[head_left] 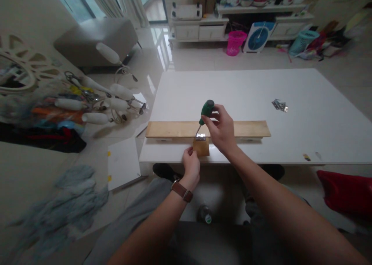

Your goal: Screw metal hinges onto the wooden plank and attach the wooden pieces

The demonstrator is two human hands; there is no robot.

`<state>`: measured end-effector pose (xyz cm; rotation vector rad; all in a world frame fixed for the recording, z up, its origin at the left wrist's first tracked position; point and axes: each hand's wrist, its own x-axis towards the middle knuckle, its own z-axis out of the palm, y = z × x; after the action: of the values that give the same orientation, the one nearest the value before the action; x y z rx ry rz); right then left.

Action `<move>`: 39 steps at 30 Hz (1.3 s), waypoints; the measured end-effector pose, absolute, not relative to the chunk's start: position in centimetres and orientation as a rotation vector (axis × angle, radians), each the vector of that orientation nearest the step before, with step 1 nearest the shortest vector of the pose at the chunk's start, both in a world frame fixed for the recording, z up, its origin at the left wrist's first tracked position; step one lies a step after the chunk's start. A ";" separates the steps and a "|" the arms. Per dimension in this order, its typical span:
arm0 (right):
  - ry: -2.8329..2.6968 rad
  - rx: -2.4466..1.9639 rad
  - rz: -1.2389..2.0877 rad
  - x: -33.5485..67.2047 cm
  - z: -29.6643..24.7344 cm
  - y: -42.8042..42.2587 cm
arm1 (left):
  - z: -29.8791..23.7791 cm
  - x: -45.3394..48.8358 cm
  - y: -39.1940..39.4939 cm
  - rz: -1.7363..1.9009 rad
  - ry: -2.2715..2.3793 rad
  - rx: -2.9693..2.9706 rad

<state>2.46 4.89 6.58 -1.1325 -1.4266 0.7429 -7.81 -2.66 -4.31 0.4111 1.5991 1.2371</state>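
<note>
On the far left, a pile of white lamp parts [95,102] lies on the floor. A flat white board [122,162] lies on the floor next to the white counter [232,86].

The left hand [192,165] is at the near edge of the counter. It has a brown watch [182,190] on the wrist. Its fingers pinch a small wood block [202,148]. The block touches a long wood board [247,129] that lies flat across the counter. A little shiny hinge [200,137] sits where the block and the board meet.

The right hand [222,131] is closed around a green screwdriver [207,109], just to the right of the block. The screwdriver leans a bit, and its tip rests on the hinge.

More small metal pieces [279,105] lie further right on the counter, well apart from the hands. A red thing [345,191] sits low on the far right.
</note>
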 end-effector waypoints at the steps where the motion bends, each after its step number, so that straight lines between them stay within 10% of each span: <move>1: -1.425 -1.135 0.744 2.5 6.5 4.9 | -4.3 -7.6 -2.8 1.243 1.572 0.395; 39: -1.589 -1.163 0.644 3.5 6.3 5.2 | -3.5 -6.5 -3.3 1.338 1.416 0.250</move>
<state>3.45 5.23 6.32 -1.1626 -1.5894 0.6444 -6.51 -3.26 -3.47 0.2500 1.4157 1.3377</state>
